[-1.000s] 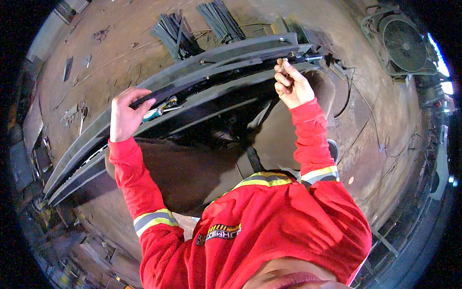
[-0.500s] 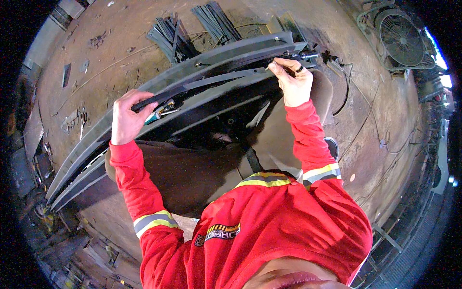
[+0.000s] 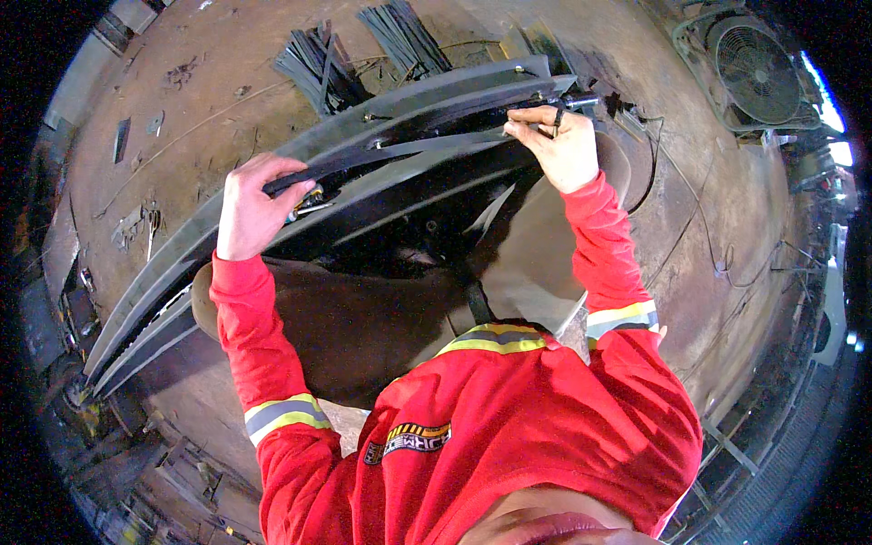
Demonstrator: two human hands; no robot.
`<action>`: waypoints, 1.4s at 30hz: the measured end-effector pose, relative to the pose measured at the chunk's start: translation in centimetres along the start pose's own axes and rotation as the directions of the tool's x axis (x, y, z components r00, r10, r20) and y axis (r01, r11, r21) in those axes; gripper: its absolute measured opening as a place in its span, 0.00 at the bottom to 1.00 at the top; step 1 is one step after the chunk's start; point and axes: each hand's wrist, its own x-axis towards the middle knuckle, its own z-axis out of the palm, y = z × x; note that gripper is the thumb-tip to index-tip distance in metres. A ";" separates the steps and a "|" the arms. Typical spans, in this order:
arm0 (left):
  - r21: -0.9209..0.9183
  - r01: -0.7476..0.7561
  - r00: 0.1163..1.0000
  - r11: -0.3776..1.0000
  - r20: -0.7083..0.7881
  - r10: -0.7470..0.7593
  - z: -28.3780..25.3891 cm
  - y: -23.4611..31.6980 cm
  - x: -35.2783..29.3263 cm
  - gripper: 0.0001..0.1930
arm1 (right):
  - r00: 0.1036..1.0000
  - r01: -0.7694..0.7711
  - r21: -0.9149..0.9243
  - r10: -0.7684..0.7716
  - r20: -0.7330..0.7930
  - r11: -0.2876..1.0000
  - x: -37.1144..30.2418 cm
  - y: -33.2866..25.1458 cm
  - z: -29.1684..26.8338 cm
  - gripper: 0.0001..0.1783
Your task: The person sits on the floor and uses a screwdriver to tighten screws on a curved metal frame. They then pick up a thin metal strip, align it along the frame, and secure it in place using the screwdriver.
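A strip (image 3: 436, 143) runs from the left fingers (image 3: 285, 167) to the right fingers (image 3: 534, 115), a small piece (image 3: 507, 133) at its right end. A hand tool (image 3: 316, 209) lies just right of the left fingers; a cylinder (image 3: 582, 102) sits just right of the right fingers. Beyond both sets of fingers stretches a long curved beam (image 3: 436, 88); behind it, on the floor (image 3: 227, 45), lie a left bundle (image 3: 320, 71) and a right bundle (image 3: 405, 38). A fan (image 3: 758, 73) stands well right of the right fingers.

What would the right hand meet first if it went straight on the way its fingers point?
The right hand would probably meet the curved grey metal framework, just to its upper left, though depth is hard to judge here.
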 end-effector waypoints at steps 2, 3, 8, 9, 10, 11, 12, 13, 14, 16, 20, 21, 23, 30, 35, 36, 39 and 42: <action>-0.003 0.015 1.000 1.000 0.012 -0.015 0.4 0.8 0.4 0.10 | 0.998 -0.053 -0.014 0.054 0.041 0.998 0.5 -0.2 -0.8 0.09; -0.002 0.005 1.000 1.000 0.018 -0.005 0.6 1.0 0.6 0.10 | 0.999 -0.042 0.027 0.041 0.031 0.999 0.6 0.2 -1.1 0.09; -0.034 -0.011 1.000 0.999 0.024 0.011 1.5 1.6 1.3 0.10 | 0.999 0.033 -0.050 -0.031 0.042 0.998 0.7 1.7 -2.3 0.11; -0.031 -0.009 1.000 0.999 0.020 0.009 1.6 1.6 1.3 0.10 | 0.998 0.038 -0.092 -0.032 0.057 0.995 0.7 2.0 -2.4 0.11; -0.027 -0.007 1.000 1.000 0.014 0.007 1.8 1.5 1.2 0.10 | 0.996 0.042 -0.108 -0.033 0.088 0.993 0.8 2.3 -2.5 0.11; -0.023 -0.004 1.000 1.000 0.009 0.004 1.9 1.5 1.2 0.10 | 0.992 0.047 -0.124 -0.033 0.119 0.991 0.8 2.4 -2.5 0.10; -0.024 0.019 1.000 1.000 0.013 -0.019 2.1 1.6 1.1 0.10 | 0.988 0.056 -0.138 -0.035 0.153 0.989 1.0 2.5 -2.4 0.10; -0.024 0.044 0.999 0.999 0.017 -0.043 2.3 1.7 1.0 0.10 | 0.987 0.094 -0.207 -0.065 0.145 0.974 1.1 2.5 -2.5 0.10; -0.024 0.069 0.997 0.997 0.019 -0.069 2.6 1.8 0.9 0.11 | 0.985 0.132 -0.275 -0.096 0.140 0.952 1.3 2.4 -2.5 0.10; -0.086 0.020 1.000 0.996 -0.019 -0.021 4.0 0.7 1.0 0.11 | 0.999 0.040 -0.370 -0.027 0.040 0.928 1.3 0.9 -2.6 0.12; -0.297 0.206 0.976 0.933 -0.008 -0.218 4.3 -1.0 0.5 0.10 | 0.882 -0.438 0.721 0.413 0.229 0.537 1.6 -0.8 -1.5 0.15; -0.369 0.280 0.955 0.886 0.013 -0.297 4.4 -1.6 0.4 0.10 | 0.809 -0.540 0.782 0.448 0.380 0.311 1.1 -1.0 -0.7 0.14; -0.616 0.376 0.920 0.693 0.156 -0.360 4.2 -0.9 0.8 0.09 | 0.692 -0.612 0.789 0.448 0.566 -0.051 -0.5 1.6 1.3 0.14; -0.929 0.330 0.864 0.167 0.226 -0.449 3.4 -1.8 1.0 0.06 | 0.517 -0.557 0.798 0.654 0.551 -0.232 -5.9 3.4 11.3 0.20; -0.967 0.245 0.874 0.065 0.191 -0.447 3.4 -2.0 1.0 0.06 | 0.458 -0.654 0.731 0.667 0.588 -0.195 -7.3 2.4 13.4 0.14; -0.968 0.244 0.870 0.066 0.188 -0.456 3.3 -1.9 0.9 0.06 | 0.454 -0.677 0.715 0.664 0.594 -0.177 -7.4 1.1 13.5 0.13; -0.970 0.236 0.869 0.062 0.182 -0.461 3.3 -1.8 0.8 0.06 | 0.497 -0.737 0.668 0.589 0.637 -0.102 -7.6 0.8 13.4 0.12; -0.975 0.219 0.880 0.049 0.176 -0.441 3.4 -1.9 0.8 0.06 | 0.583 -0.754 0.656 0.493 0.645 0.034 -7.5 0.6 13.3 0.09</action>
